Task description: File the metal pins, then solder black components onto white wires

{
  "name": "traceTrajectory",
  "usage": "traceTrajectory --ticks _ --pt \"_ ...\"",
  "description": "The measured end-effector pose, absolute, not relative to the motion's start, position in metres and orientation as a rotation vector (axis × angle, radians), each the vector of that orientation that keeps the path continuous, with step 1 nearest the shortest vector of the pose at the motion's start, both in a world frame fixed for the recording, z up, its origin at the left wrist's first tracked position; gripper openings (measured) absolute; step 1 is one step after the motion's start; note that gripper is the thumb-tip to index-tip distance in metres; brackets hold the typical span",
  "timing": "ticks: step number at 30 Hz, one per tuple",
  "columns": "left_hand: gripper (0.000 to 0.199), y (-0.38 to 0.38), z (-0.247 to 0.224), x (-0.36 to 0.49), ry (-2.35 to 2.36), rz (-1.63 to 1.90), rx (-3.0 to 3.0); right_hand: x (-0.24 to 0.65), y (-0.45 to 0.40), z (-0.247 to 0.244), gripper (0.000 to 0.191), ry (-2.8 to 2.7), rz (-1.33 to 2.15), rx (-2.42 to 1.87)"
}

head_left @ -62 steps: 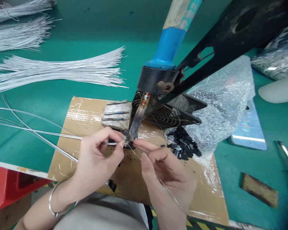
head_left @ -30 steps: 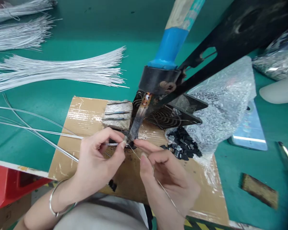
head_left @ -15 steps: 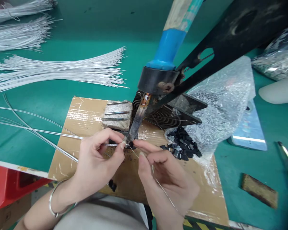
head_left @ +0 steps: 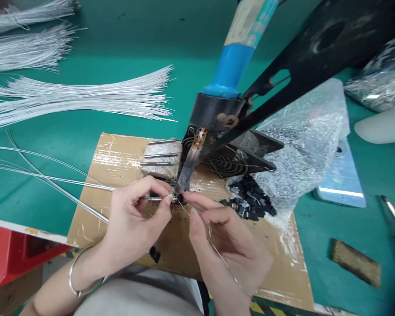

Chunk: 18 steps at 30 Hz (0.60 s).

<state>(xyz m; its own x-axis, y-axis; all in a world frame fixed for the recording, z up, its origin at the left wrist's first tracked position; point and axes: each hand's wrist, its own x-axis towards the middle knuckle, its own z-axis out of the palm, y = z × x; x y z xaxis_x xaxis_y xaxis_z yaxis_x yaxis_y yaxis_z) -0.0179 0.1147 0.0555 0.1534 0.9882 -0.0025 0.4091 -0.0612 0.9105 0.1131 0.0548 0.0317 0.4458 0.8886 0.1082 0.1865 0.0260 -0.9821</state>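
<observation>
Beneath the dark tip of a soldering iron (head_left: 186,173) with a blue collar, my two hands nearly meet. My left hand (head_left: 140,215) pinches a small part at the end of a thin metal rod (head_left: 153,199); fingertips partly hide the part. Between thumb and fingers of my right hand (head_left: 227,245) is a thin silvery wire (head_left: 222,259), its end reaching the iron's tip. Just behind my left hand, several metal rods lie on a pale block (head_left: 161,160). A pile of small black pieces (head_left: 250,197) lies right of the tip.
A black bracket (head_left: 283,74) holds the iron over a black fan (head_left: 230,160). Cardboard (head_left: 108,153) covers part of the green table. White wire bundles (head_left: 85,96) lie at the left; bubble wrap (head_left: 309,131), a blue phone-like object (head_left: 344,184) and a brown block (head_left: 355,262) are at the right.
</observation>
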Motion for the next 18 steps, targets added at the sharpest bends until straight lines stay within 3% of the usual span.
traceTrajectory --ticks 18 --pt "0.013 0.1166 0.0587 -0.0167 1.375 0.890 1.600 0.1085 0.0544 0.0332 0.020 -0.989 0.690 -1.478"
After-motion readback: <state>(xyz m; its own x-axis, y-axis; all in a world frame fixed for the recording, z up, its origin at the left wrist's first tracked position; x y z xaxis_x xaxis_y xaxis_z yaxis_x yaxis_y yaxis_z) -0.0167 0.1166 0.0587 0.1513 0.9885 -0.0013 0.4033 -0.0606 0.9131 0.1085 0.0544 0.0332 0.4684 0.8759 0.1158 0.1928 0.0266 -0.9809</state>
